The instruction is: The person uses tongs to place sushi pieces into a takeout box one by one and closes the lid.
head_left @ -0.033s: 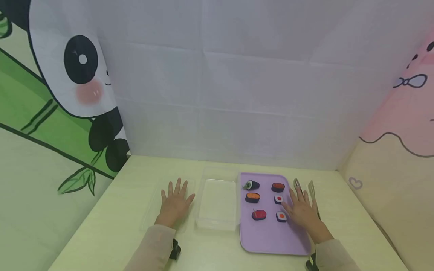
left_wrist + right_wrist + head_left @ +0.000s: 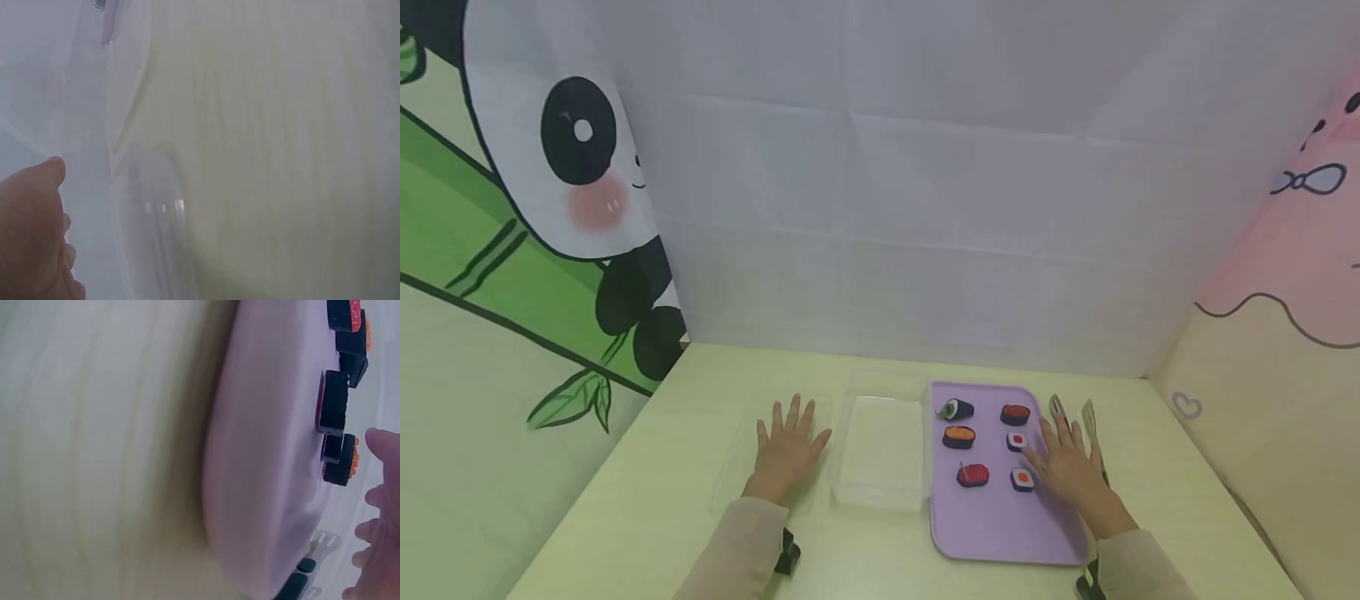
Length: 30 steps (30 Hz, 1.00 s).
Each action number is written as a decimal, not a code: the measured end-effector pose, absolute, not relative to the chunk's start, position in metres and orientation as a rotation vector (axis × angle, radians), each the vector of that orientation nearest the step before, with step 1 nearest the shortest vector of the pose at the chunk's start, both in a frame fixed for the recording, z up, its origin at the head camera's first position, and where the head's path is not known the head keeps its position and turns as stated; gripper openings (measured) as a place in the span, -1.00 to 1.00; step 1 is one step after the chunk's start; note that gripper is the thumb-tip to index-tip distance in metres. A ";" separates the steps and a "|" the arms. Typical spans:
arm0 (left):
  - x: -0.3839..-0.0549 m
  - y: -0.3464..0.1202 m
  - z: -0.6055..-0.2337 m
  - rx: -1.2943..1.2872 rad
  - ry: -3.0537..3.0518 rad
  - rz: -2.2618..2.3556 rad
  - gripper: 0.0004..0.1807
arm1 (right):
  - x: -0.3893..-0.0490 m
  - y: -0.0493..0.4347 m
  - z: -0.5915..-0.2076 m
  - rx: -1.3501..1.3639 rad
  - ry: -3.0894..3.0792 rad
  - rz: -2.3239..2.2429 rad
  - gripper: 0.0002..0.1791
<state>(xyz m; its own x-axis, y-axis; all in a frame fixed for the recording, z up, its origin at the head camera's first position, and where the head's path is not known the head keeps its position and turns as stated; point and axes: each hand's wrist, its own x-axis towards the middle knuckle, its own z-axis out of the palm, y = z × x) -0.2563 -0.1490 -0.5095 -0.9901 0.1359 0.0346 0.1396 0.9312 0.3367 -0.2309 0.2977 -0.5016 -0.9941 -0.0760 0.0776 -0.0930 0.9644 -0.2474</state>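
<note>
My left hand (image 2: 786,454) is spread palm down over a clear, flat plastic lid (image 2: 737,458), fingers straight and holding nothing. Its thumb points toward a clear plastic box (image 2: 880,454). Over the right edge of a purple tray (image 2: 1000,529) my right hand (image 2: 1070,471) is also spread, with metal tongs (image 2: 1091,417) partly hidden beneath it. The tongs' dark green grip (image 2: 292,586) shows in the right wrist view. Closest to the right thumb are two maki rolls, one with a red centre (image 2: 1017,442) and one with an orange centre (image 2: 1022,479).
Also on the tray are a black cone roll (image 2: 958,409), an orange-topped sushi (image 2: 958,437), a red-topped sushi (image 2: 973,475) and a roe-topped sushi (image 2: 1015,414). A pale wood table (image 2: 857,567) carries everything. White cloth (image 2: 887,208) hangs behind, with printed panels at both sides.
</note>
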 end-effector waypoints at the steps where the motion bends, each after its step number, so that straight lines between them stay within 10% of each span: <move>1: -0.256 -0.149 -0.510 -0.220 -3.074 -0.538 -0.23 | -0.230 0.298 -0.502 0.131 -3.045 0.385 -0.21; 30: -0.242 -0.122 -0.509 -0.130 -2.627 -1.699 -0.44 | -0.224 0.343 -0.498 -0.401 -3.077 0.540 -0.24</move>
